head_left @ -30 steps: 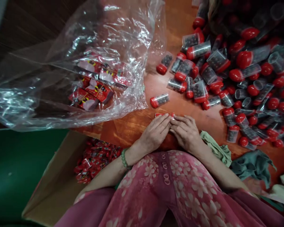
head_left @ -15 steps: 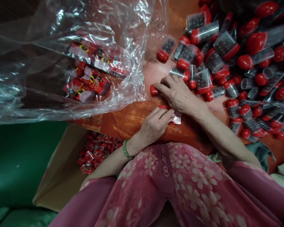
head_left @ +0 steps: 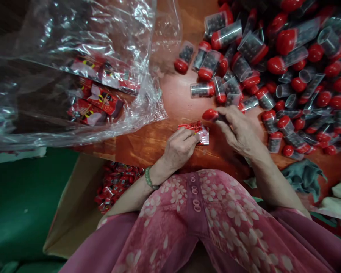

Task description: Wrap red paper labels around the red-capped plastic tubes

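My left hand is closed on a small red printed packet that lies on the table near my lap. Fingers and thumb of my right hand close around a small clear tube with a red cap. The cap points left, and my fingers cover most of the tube. It is held just to the upper right of the packet, apart from it. Beyond my right hand lies a large pile of similar red-capped tubes, many with dark beads inside.
A clear plastic bag with several red packets inside spreads over the left of the table. Below the table edge stands a cardboard box holding many filled red packets. A grey-green cloth lies at right.
My right hand has moved right and toward me, carrying the red-capped tube away from the tabletop left of it. My left hand stays on the packet. The view has shifted a little.
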A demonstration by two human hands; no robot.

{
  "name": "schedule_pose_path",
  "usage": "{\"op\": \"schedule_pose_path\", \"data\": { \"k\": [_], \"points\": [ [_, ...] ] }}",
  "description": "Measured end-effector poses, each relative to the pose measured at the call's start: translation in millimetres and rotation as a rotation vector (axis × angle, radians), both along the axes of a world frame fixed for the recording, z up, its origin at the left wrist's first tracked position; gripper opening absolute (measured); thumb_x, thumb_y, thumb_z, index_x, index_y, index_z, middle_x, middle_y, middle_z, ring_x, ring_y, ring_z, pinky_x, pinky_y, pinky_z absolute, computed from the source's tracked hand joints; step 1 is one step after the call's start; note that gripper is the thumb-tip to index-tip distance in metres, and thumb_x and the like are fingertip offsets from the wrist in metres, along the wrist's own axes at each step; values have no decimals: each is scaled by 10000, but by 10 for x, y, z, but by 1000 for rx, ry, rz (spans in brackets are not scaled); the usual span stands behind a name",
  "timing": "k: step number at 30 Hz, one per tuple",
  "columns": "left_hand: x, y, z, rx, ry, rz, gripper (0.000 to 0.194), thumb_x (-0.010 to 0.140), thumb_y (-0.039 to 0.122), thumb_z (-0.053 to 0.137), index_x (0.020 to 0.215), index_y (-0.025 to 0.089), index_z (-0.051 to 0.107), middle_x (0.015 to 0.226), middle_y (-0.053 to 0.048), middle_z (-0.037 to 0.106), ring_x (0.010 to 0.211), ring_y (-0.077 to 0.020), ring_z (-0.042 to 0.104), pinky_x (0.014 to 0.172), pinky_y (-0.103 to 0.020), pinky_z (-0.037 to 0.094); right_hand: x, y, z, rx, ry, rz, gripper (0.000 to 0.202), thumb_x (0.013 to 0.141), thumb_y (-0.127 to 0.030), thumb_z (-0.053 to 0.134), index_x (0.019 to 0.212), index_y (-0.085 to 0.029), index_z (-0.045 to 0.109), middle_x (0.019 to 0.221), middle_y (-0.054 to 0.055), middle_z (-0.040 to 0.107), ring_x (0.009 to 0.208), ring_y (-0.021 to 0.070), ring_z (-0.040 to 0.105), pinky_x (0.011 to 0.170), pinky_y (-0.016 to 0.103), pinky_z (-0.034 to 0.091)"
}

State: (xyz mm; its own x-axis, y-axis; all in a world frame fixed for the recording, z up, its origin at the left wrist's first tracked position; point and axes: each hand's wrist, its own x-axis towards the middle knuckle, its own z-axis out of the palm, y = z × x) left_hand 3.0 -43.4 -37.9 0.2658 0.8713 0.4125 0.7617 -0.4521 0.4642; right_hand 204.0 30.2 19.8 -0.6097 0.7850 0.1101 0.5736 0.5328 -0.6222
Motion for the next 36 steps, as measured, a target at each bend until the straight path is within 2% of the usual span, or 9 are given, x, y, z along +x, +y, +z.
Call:
{"op": "schedule_pose_path", "data": {
  "k": [4, 7, 12, 16, 20, 24, 29, 33, 36],
  "points": [
    [-38, 26, 66, -86, -112, -36, 228, 964, 291, 588, 851, 174, 749, 749, -30, 694, 691, -129, 615, 674, -253, 515, 49, -226, -97, -53, -146, 44, 274, 1026, -241, 419, 1242, -164, 569, 1018, 109, 608, 883, 225, 619, 837, 378, 554],
    [-81, 50, 112, -178, -165, -55, 226, 964, 299, 586, 930, 174, 771, 811, -42, 727, 730, -135, 649, 704, -256, 538, 27, -290, -198, -48, -214, 29, 309, 1028, -229, 398, 1271, -132, 563, 991, 114, 589, 842, 228, 604, 794, 367, 554],
    [-99, 85, 169, -295, -243, -11, 171, 923, 238, 629, 846, 171, 766, 805, -44, 743, 731, -143, 670, 698, -259, 543, 52, -249, -208, -102, -126, 44, 305, 1033, -241, 398, 1269, -161, 574, 1013, 108, 611, 879, 218, 618, 850, 373, 554],
    [-83, 91, 248, -314, -405, 92, 113, 843, 236, 735, 745, 181, 747, 719, -6, 741, 637, -115, 650, 637, -239, 520, 150, -207, -120, -143, 64, -11, 263, 1020, -264, 469, 1226, -189, 614, 1034, 87, 666, 939, 210, 645, 894, 380, 544],
    [-97, 78, 362, -271, -486, 103, 114, 811, 251, 783, 725, 182, 752, 708, 3, 753, 632, -106, 667, 634, -228, 535, 229, -214, 39, -139, 180, -76, 264, 1005, -287, 511, 1213, -207, 652, 1013, 75, 697, 943, 217, 657, 868, 384, 541],
    [-123, 53, 458, -220, -498, 51, 108, 797, 286, 805, 772, 187, 771, 733, -10, 761, 653, -103, 685, 647, -216, 549, 225, -245, 188, -144, 207, 30, 278, 1005, -261, 510, 1246, -217, 642, 1048, 77, 701, 946, 205, 647, 864, 362, 535],
    [-135, 10, 517, -200, -492, 2, 84, 811, 276, 792, 829, 197, 773, 787, -13, 766, 686, -101, 694, 654, -209, 551, 194, -282, 260, -147, 76, 176, 323, 1013, -223, 490, 1322, -216, 585, 1008, 77, 630, 874, 176, 611, 800, 310, 519],
    [-131, -16, 505, -190, -426, -46, 79, 846, 275, 758, 850, 196, 761, 790, -4, 749, 706, -96, 684, 669, -207, 549, 172, -312, 324, -101, -129, 229, 332, 1010, -182, 470, 1326, -208, 569, 916, 53, 552, 794, 168, 554, 704, 282, 481],
    [-119, -28, 481, -166, -352, -83, 76, 872, 252, 727, 900, 187, 757, 794, -8, 735, 722, -99, 669, 682, -211, 545, 138, -316, 398, -73, -315, 280, 346, 1003, -139, 436, 1319, -196, 566, 914, 54, 531, 796, 174, 526, 695, 289, 454]
  ]
}}
